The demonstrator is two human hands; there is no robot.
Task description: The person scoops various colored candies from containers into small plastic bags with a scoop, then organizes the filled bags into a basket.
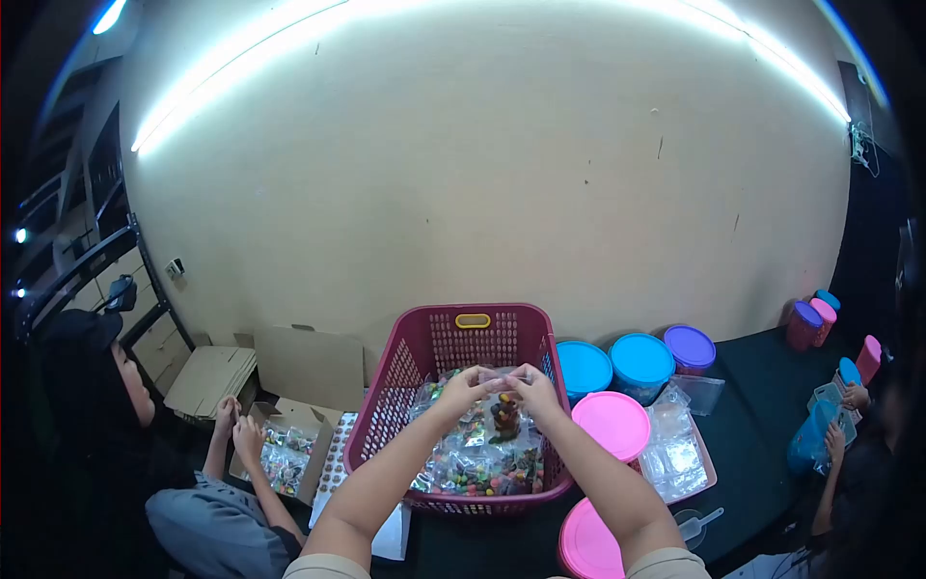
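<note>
My left hand [465, 390] and my right hand [533, 390] pinch the top edge of a small clear plastic bag [503, 420], one on each side. Dark brown, yellow and reddish pieces, looking like candies, sit in the lower part of the bag, which hangs upright. Beneath it stands a maroon plastic basket [386, 425] with perforated walls and a yellow handle grip. Many clear packets of colourful candies [482, 473] lie inside the basket. My forearms reach over its front rim and partly hide the contents.
Right of the basket stand tubs with blue [641, 359], purple [690, 347] and pink lids [611, 426], a tray of clear bags [675, 454] and a scoop [696, 524]. At left, a co-worker [96, 415] sits by a cardboard box of packets [313, 439]. Another person's hands [837, 439] work at far right.
</note>
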